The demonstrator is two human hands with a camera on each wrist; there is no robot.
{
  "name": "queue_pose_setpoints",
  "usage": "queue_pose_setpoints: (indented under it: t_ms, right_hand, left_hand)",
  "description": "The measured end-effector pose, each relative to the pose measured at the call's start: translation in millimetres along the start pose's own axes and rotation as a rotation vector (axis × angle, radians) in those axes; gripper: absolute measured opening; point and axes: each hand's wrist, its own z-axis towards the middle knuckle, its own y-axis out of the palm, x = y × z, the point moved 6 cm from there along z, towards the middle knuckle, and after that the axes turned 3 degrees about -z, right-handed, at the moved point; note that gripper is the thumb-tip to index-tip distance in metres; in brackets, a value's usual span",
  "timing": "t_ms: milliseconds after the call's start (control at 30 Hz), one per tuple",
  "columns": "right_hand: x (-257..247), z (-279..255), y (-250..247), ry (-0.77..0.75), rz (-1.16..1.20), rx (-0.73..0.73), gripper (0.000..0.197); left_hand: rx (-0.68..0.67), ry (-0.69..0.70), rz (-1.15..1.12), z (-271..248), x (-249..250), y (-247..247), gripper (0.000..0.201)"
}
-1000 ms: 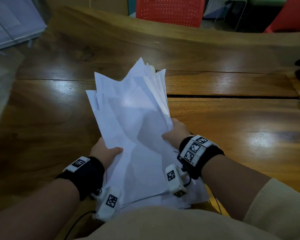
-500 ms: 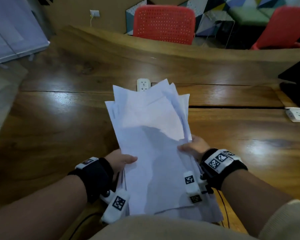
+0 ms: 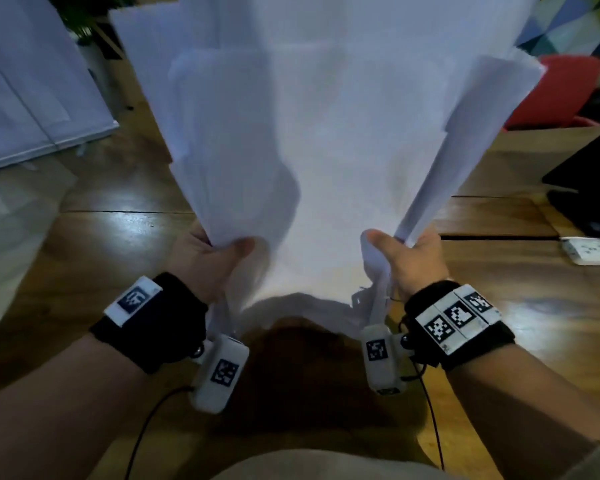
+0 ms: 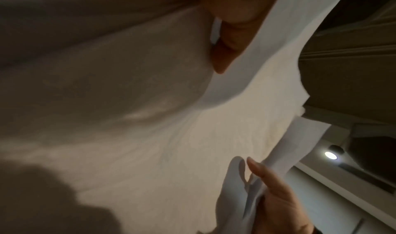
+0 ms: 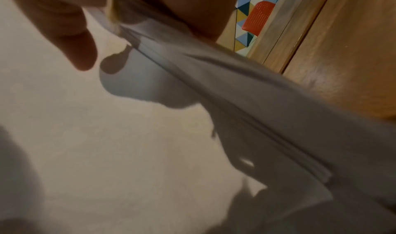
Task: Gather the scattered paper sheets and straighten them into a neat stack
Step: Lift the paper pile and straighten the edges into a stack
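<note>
A bundle of white paper sheets (image 3: 326, 150) stands upright in front of me, lifted off the wooden table (image 3: 499, 341), with its upper edges fanned out unevenly. My left hand (image 3: 222, 247) grips the bundle's lower left edge, thumb on the near face. My right hand (image 3: 395, 244) grips the lower right edge the same way. In the left wrist view the paper (image 4: 150, 119) fills the frame, and the right hand's fingers (image 4: 274, 195) show at the far edge. The right wrist view shows my thumb (image 5: 75, 42) pressed on the sheets (image 5: 128, 136), whose layered edges are splayed.
A white power strip (image 3: 593, 251) lies on the table at the right, with a black object (image 3: 586, 188) behind it. A red chair (image 3: 561, 91) stands beyond the table. A white panel (image 3: 32, 98) leans at the far left. Thin cables hang from both wrists.
The sheets have gone from lying slanted on the table to standing upright, raised close to my face. Both hands have moved apart and now hold the lower edges.
</note>
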Motion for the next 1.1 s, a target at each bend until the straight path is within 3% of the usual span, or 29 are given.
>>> queue_pose_setpoints:
  t_ms: [100, 233, 400, 533, 600, 667, 700, 767, 833, 900, 967, 1033, 1100]
  right_hand:
    - [12, -9, -1, -0.011, 0.038, -0.016, 0.046]
    - [18, -14, -4, 0.006, 0.122, -0.004, 0.058]
    - [-5, -1, -15, 0.009, 0.138, 0.071, 0.047]
    - [-33, 0, -22, -0.037, 0.153, 0.038, 0.048]
    - [-39, -1, -22, -0.063, 0.111, 0.019, 0.035]
    - [-44, -8, -17, -0.08, 0.096, 0.012, 0.063]
    - [-47, -10, -15, -0.08, 0.12, 0.02, 0.068]
    - [-49, -11, -14, -0.074, 0.17, 0.044, 0.047]
    - [-50, -8, -16, -0.07, 0.145, 0.061, 0.021]
    - [-56, -7, -17, -0.079, 0.126, 0.066, 0.029]
    - [-67, -7, -17, -0.121, 0.175, 0.086, 0.029]
    - [-79, -7, -17, -0.219, 0.294, 0.079, 0.026]
    - [-83, -6, -16, -0.306, 0.35, 0.034, 0.029]
  left_hand:
    - [-0.055, 0.054, 0.07, -10, 0, 0, 0.03]
    - [-0.082, 0.008, 0.046, -10, -11, 6, 0.032]
    - [0.061, -0.05, 0.062, 3, 1, 5, 0.014]
    - [0.05, 0.025, -0.009, 8, 22, 2, 0.022]
    - [0.018, 0.061, -0.017, 9, 26, 0, 0.039]
    - [-0.022, 0.082, -0.018, 8, 27, 0, 0.048]
    - [-0.071, 0.076, -0.02, 5, 26, 4, 0.052]
    - [-0.118, 0.016, -0.042, 3, 23, 10, 0.06]
    - [-0.08, -0.042, -0.155, 8, 19, 9, 0.046]
    - [-0.059, -0.054, -0.119, 11, 22, 9, 0.009]
    - [-0.033, -0.004, -0.137, 11, 31, 9, 0.01]
    - [0.164, 0.026, -0.169, 7, 36, -2, 0.013]
    - [0.202, 0.078, -0.129, 3, 43, -5, 0.016]
